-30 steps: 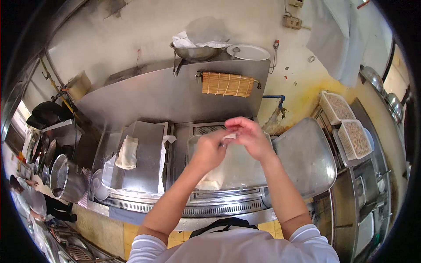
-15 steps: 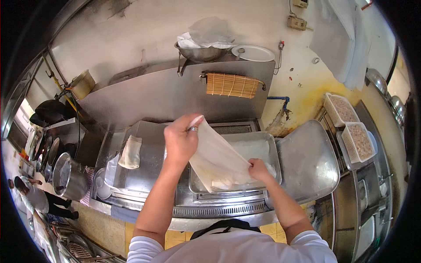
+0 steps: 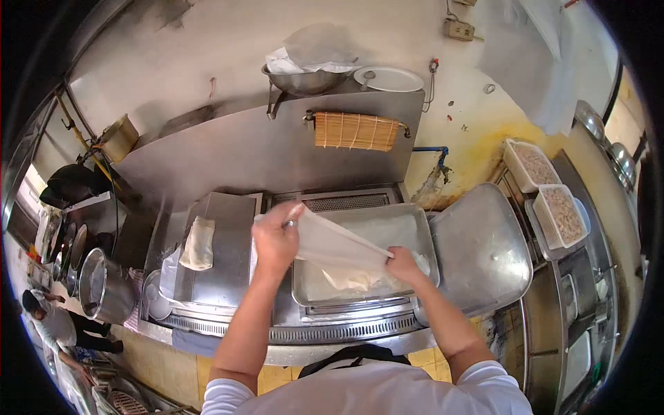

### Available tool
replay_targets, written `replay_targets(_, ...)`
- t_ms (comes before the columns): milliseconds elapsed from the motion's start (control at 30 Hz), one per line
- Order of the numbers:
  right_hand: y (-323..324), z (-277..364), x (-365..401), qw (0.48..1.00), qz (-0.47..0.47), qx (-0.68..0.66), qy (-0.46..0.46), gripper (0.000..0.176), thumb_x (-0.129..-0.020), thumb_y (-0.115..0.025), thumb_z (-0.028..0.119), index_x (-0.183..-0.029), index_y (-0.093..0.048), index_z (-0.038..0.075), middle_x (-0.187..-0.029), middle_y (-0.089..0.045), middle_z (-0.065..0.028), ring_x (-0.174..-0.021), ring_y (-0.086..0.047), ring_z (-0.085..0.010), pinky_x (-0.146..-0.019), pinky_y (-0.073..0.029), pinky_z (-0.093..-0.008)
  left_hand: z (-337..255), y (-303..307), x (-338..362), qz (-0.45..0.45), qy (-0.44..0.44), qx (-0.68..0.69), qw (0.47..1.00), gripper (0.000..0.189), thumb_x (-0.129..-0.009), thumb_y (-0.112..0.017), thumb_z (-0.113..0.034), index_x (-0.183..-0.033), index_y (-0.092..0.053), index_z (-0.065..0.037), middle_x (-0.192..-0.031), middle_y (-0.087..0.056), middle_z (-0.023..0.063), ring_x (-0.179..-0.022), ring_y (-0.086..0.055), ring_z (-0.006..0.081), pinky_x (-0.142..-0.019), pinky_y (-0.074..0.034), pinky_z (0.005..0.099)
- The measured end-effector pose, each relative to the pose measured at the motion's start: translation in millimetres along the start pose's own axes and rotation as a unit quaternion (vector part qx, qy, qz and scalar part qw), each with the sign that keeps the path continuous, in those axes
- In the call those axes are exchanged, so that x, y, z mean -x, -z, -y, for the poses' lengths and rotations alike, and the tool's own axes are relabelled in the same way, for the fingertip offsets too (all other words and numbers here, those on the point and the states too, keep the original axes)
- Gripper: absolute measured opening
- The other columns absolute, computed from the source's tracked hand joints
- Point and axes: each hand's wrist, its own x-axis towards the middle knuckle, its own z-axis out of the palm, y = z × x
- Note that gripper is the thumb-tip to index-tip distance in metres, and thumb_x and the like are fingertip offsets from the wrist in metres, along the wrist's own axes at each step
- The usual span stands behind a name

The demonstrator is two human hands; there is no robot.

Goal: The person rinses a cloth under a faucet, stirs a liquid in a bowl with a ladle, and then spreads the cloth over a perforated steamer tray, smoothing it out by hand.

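Observation:
My left hand (image 3: pixel 277 241), a ring on one finger, pinches the upper left corner of a thin white sheet (image 3: pixel 337 241) that looks like cloth. At the sheet's other end, my right hand (image 3: pixel 404 264) grips its right side, so it is stretched slantwise between them. Its lower edge hangs in folds over a shallow metal tray (image 3: pixel 434 242) with a pale wet layer inside. Left of the tray, a folded whitish bundle (image 3: pixel 199 243) lies on a metal work surface (image 3: pixel 225 266).
A metal lid (image 3: pixel 484 245) leans right of the tray. White baskets (image 3: pixel 561 225) of small pale pieces stand farther right. A bamboo mat (image 3: pixel 356 131) hangs on the backsplash. At left are a big pot (image 3: pixel 107 287) and another person (image 3: pixel 59 325).
My left hand has dropped lower, and the sheet's top corner has come down with it. Both hands keep their hold. The whole view has shifted slightly.

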Motion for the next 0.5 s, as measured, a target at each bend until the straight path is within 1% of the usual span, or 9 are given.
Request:
replay_targets(33,-2,-8,-1,0.998,-0.006,0.062,0.008,0.03,-0.083,-0.062,0.005,-0.109,-0.075,-0.005,-0.092,-0.077,-0.0196,-0.09,-0.073,-0.035,-0.085,-0.055,-0.0409,16,-7,15,0.005,-0.003,-0.009,1.0,0.042,-0.076,-0.064,0.013,-0.108,-0.08,-0.008,-0.105,-0.079,0.0156,-0.097,-0.077,0.0326,-0.086,-0.062,0.0392)
replay_targets(133,6,87,3,0.964,-0.104,-0.169,0.177,0.03,-0.087,-0.059,0.004,-0.111,-0.073,-0.006,-0.095,-0.075,-0.0227,-0.098,-0.073,-0.0378,-0.09,-0.055,-0.0449,15,-44,50,0.087,-0.034,-0.006,0.996,0.042,-0.075,-0.064,0.013,-0.109,-0.079,-0.008,-0.105,-0.078,0.0159,-0.096,-0.077,0.0331,-0.084,-0.062,0.0397)
replay_targets(233,3,150,9,0.935,0.012,-0.346,0.075,0.028,-0.087,-0.059,0.006,-0.109,-0.074,-0.004,-0.101,-0.074,-0.0253,-0.099,-0.07,-0.0445,-0.09,-0.055,-0.0485,-9,-58,59,0.112,-0.053,0.032,0.992,0.043,-0.075,-0.06,0.015,-0.109,-0.078,-0.005,-0.104,-0.079,0.0167,-0.094,-0.078,0.0309,-0.084,-0.061,0.0393)
replay_targets(300,-16,115,12,0.978,0.039,-0.2,0.044,0.025,-0.087,-0.06,0.007,-0.106,-0.074,-0.002,-0.104,-0.073,-0.0256,-0.098,-0.068,-0.0464,-0.089,-0.055,-0.0496,-6,-40,45,0.087,-0.084,0.053,0.991,0.046,-0.074,-0.059,0.015,-0.111,-0.078,-0.005,-0.104,-0.079,0.016,-0.093,-0.077,0.0314,-0.084,-0.061,0.0396)
replay_targets(333,-28,86,10,0.991,0.054,-0.122,0.03,0.024,-0.087,-0.061,0.007,-0.104,-0.074,-0.001,-0.106,-0.073,-0.0257,-0.097,-0.068,-0.0474,-0.089,-0.055,-0.0502,3,-20,39,0.09,-0.048,0.001,0.995,0.05,-0.072,-0.064,0.015,-0.113,-0.077,-0.01,-0.114,-0.078,0.0137,-0.102,-0.077,0.0299,-0.087,-0.063,0.0362)
replay_targets(367,-38,39,7,0.997,0.009,-0.077,0.03,0.022,-0.086,-0.06,0.007,-0.102,-0.073,-0.001,-0.1,-0.072,-0.0258,-0.092,-0.069,-0.0444,-0.086,-0.056,-0.0478,34,-15,46,0.021,-0.006,0.032,0.999,0.05,-0.074,-0.06,0.017,-0.114,-0.076,-0.008,-0.114,-0.078,0.0154,-0.101,-0.078,0.0291,-0.088,-0.062,0.0332)
replay_targets(400,-41,-6,7,0.998,-0.035,-0.032,0.03,0.021,-0.085,-0.06,0.006,-0.1,-0.073,-0.001,-0.093,-0.07,-0.0259,-0.088,-0.07,-0.0414,-0.082,-0.056,-0.0455,43,-3,47,-0.012,0.044,0.03,0.999,0.036,-0.08,-0.062,0.014,-0.107,-0.076,-0.005,-0.105,-0.078,0.0186,-0.096,-0.077,0.0335,-0.084,-0.061,0.0337)
replay_targets(467,-32,-45,21,0.996,-0.074,0.047,-0.002,0.019,-0.085,-0.062,0.009,-0.098,-0.074,0.001,-0.098,-0.073,-0.0244,-0.092,-0.069,-0.0442,-0.085,-0.056,-0.0479,74,0,76,0.008,0.189,-0.076,0.979,0.018,-0.085,-0.068,0.004,-0.099,-0.075,-0.004,-0.095,-0.076,0.0201,-0.091,-0.075,0.037,-0.078,-0.06,0.0351)
replay_targets(500,-34,-41,29,0.99,-0.097,0.095,0.042,0.019,-0.085,-0.062,0.01,-0.098,-0.074,0.001,-0.1,-0.073,-0.0237,-0.095,-0.069,-0.0436,-0.087,-0.056,-0.049,89,-5,99,0.033,0.185,-0.094,0.978,0.01,-0.086,-0.072,-0.004,-0.095,-0.074,-0.004,-0.093,-0.075,0.0209,-0.09,-0.075,0.0383,-0.078,-0.06,0.0382)
